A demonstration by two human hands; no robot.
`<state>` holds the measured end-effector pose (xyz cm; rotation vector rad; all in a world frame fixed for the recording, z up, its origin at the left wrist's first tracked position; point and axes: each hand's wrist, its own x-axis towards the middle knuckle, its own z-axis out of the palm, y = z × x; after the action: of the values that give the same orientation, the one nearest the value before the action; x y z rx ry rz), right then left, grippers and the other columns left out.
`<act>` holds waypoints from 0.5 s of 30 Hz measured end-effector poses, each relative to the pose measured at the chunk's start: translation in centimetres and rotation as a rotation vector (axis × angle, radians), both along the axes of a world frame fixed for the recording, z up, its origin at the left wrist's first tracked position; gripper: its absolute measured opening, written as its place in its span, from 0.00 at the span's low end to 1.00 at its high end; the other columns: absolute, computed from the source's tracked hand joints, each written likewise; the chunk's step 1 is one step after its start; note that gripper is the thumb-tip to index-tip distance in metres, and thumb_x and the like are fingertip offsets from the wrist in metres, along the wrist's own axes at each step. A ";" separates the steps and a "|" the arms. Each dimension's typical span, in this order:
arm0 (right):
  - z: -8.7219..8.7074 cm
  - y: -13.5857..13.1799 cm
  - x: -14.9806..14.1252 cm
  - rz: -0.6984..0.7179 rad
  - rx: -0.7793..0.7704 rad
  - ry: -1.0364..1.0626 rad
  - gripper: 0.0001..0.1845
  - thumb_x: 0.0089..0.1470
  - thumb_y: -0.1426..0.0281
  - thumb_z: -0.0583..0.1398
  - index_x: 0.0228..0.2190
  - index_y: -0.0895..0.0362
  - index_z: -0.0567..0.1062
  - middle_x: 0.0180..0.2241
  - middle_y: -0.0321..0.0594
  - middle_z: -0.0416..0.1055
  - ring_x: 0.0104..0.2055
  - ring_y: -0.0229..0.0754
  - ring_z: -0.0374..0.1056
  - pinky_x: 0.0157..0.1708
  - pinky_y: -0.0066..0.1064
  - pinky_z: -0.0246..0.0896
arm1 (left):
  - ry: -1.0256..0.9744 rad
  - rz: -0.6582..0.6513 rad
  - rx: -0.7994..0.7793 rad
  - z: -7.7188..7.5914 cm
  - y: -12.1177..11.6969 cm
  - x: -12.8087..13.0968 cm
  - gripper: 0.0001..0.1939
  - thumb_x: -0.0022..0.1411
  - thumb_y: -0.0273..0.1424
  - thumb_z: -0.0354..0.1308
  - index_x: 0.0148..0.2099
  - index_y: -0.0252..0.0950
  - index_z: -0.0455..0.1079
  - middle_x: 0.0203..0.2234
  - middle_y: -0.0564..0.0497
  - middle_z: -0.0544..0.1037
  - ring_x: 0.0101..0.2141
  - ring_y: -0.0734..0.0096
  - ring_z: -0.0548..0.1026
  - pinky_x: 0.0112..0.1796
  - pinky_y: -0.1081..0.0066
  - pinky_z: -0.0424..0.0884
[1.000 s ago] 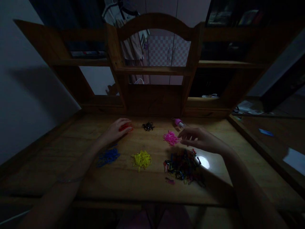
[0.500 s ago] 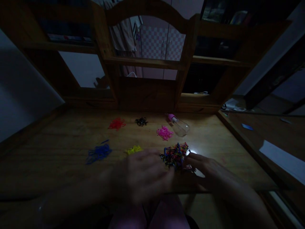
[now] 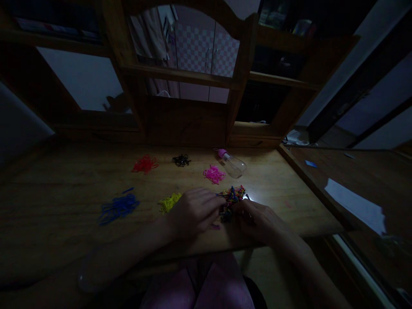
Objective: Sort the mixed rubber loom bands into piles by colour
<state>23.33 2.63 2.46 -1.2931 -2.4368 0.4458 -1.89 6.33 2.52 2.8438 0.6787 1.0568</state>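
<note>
Since the multicoloured pile (image 3: 232, 196) on the desk (image 3: 71, 180) looks this tangled, I'm wary of snags. Here's the left hand (image 3: 197, 212), half curled, at the pile's left side; the right hand (image 3: 262, 221), fingers bent inward, is at its right, and I can't tell whether either grips a strand. One hard tug could drag out a whole clump. And there's the yellow pile (image 3: 169, 202), right beside the left hand: a loose sweep could scatter it.
</note>
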 end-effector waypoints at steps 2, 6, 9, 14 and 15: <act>0.0 0.1 0.2 -0.059 -0.042 0.051 0.16 0.51 0.79 0.57 0.42 0.55 0.70 0.36 0.40 0.74 0.33 0.41 0.71 0.31 0.29 0.65 | -0.064 0.080 -0.141 0.0 0.6 -0.2 0.09 0.69 0.27 0.50 0.46 0.35 0.71 0.33 0.50 0.79 0.34 0.71 0.77 0.39 0.69 0.73; 0.5 0.6 0.8 -0.105 -0.051 0.201 0.13 0.51 0.76 0.59 0.41 0.55 0.73 0.32 0.38 0.75 0.30 0.38 0.70 0.29 0.28 0.66 | -0.045 0.051 -0.236 -0.1 0.9 -0.1 0.09 0.68 0.26 0.51 0.47 0.35 0.71 0.35 0.50 0.78 0.36 0.70 0.75 0.40 0.68 0.72; 2.1 2.2 0.5 -0.062 -0.010 0.312 0.10 0.54 0.73 0.60 0.40 0.56 0.75 0.34 0.40 0.76 0.32 0.39 0.71 0.32 0.29 0.67 | 0.061 -0.013 -0.244 -0.1 0.6 0.1 0.10 0.68 0.26 0.50 0.47 0.34 0.71 0.37 0.48 0.77 0.39 0.66 0.74 0.42 0.65 0.71; 4.8 9.6 -4.3 0.028 0.052 0.426 0.11 0.57 0.71 0.60 0.42 0.58 0.79 0.36 0.41 0.77 0.36 0.40 0.73 0.36 0.30 0.67 | 0.169 -0.095 -0.261 0.2 0.3 0.1 0.13 0.68 0.34 0.53 0.51 0.37 0.71 0.45 0.45 0.74 0.48 0.60 0.70 0.51 0.59 0.67; 4.7 11.5 -5.8 0.075 0.051 0.404 0.11 0.56 0.72 0.61 0.41 0.58 0.79 0.35 0.41 0.78 0.36 0.39 0.73 0.36 0.29 0.67 | 0.185 -0.101 -0.274 0.1 0.4 0.1 0.13 0.68 0.35 0.53 0.52 0.38 0.71 0.46 0.45 0.73 0.49 0.59 0.70 0.52 0.59 0.67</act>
<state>17.50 14.15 7.21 -0.9817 -2.1452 0.5961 -1.82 6.73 2.67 2.7223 0.6276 0.6366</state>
